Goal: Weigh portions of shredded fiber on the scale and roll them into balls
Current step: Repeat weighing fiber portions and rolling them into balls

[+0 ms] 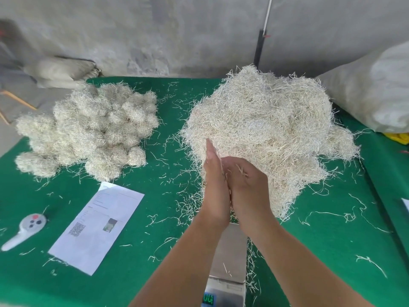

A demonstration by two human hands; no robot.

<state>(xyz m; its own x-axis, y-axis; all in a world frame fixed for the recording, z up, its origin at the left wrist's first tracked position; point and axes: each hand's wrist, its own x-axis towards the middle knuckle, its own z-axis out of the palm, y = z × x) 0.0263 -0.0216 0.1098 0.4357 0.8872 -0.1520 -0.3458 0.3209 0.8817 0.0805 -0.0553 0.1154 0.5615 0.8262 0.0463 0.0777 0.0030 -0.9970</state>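
Both hands are pressed palm to palm above the scale [229, 251]: my left hand [215, 185] with fingers straight, my right hand [247, 185] cupped against it, a few strands of fiber between them. I see the loose fiber heap [265, 129] toward the tabletop's [166, 129] far right corner, finished balls [88, 127] far left.

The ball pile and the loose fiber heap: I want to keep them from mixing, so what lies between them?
In the head view, only green table cover strewn with stray strands separates the ball pile from the loose fiber heap.
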